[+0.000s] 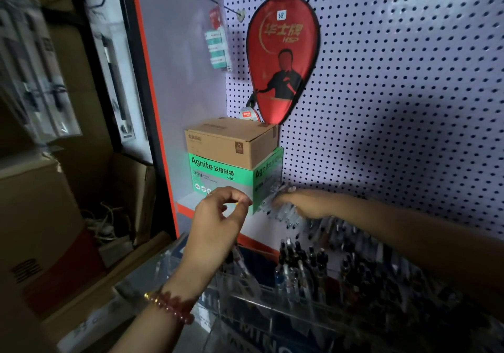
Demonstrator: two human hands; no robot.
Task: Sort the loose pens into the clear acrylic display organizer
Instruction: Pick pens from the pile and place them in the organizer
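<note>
Right hand (302, 202), centre frame, fingers wrapped round a bundle of loose pens (282, 206). Clear barrels, blurred, can't count them. The bundle sits just beside the green box (222, 174), at its 4 o'clock corner, above the white shelf (188, 200). Judgement: pens are gripped as a bunch so several can be carried to the organizer at once.

Left hand (218, 217) is at 9 o'clock of the right hand, apart from it, fingers curled, thumb tip meeting index. There's a small yellowish speck at the pinch, but I cannot tell if it holds anything. Likely raised ready to pick single pens off the bundle. Bead bracelet (170, 307) on that wrist.

Clear acrylic organizer (245, 302) at 6 o'clock of frame, below both hands, its dividers faintly visible. Stored pens (300, 265) stand upright and tilted in its compartments toward 5 o'clock, caps up so tips are readable; leftmost compartments look mostly free.

Cardboard box (231, 140) is stacked on the green box. Red paddle cover (283, 58) hangs on the pegboard (409, 93) at 12 o'clock.

Task stage: bundle in hand, not yet sorted in.
</note>
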